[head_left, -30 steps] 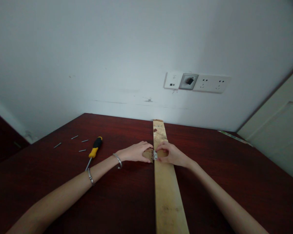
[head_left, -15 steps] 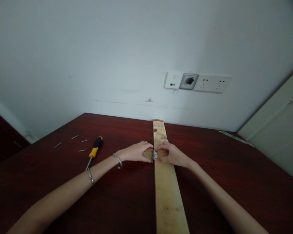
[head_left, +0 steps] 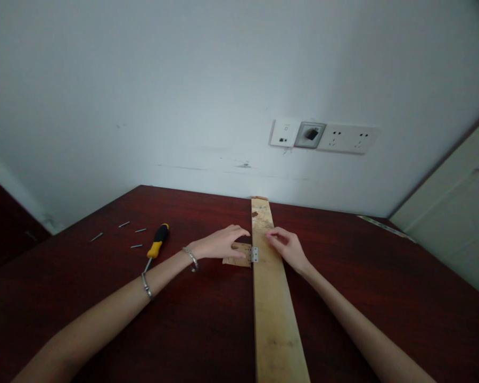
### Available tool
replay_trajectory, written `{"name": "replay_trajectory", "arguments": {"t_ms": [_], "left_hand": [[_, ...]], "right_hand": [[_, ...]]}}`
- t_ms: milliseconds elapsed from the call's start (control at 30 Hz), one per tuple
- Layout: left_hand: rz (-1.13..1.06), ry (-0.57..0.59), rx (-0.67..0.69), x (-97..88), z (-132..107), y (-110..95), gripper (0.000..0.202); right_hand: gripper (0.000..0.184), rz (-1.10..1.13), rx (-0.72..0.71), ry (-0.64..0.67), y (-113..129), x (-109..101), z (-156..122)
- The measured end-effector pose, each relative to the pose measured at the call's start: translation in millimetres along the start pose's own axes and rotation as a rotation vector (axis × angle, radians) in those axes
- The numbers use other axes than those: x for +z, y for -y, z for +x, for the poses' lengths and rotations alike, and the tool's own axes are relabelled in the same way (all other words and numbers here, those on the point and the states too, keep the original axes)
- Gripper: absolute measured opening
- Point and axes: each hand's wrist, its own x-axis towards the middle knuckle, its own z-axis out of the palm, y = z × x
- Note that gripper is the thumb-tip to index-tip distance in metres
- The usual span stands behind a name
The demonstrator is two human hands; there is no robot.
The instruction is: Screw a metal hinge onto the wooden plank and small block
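Observation:
A long pale wooden plank (head_left: 277, 314) runs from the near edge toward the wall. Against its left side lies a short wooden piece (head_left: 236, 259), and a small metal hinge (head_left: 255, 254) with screw holes bridges the seam between the two. My left hand (head_left: 219, 242), with two bracelets on the arm, hovers at the short piece; its thumb and fingers are apart and grip nothing. Over the plank's right edge, beyond the hinge, is my right hand (head_left: 290, 249), thumb and fingers drawn together with nothing visible in them.
On the dark red tabletop (head_left: 183, 324), a screwdriver (head_left: 158, 242) with a yellow and black handle lies left of my left hand. Several screws (head_left: 123, 224) are scattered past it. A thin printed strip (head_left: 385, 229) lies far right. Wall sockets (head_left: 348, 139) sit above the table.
Both hands have come off the hinge, which now shows fully. My right hand has shifted right and its fingers have drawn together. My left hand has pulled slightly left, uncovering more of the short piece.

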Motion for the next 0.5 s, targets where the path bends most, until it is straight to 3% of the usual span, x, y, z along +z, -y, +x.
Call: {"name": "replay_trajectory", "arguments": {"t_ms": [100,233,500], "left_hand": [[0.013,-0.061,0.019,-9.3,-2,1,0.046],[0.035,-0.146,0.014,-25.8,-5,-4,0.038],[-0.049,-0.459,0.079,-70.2,-22,-23,0.019]], "right_hand": [[0.026,0.058,0.042,-0.193,-9,2,-3],[0.026,0.074,0.033,-0.325,-14,0,-5],[0.020,0.058,-0.006,-0.354,-21,-2,-5]]}}
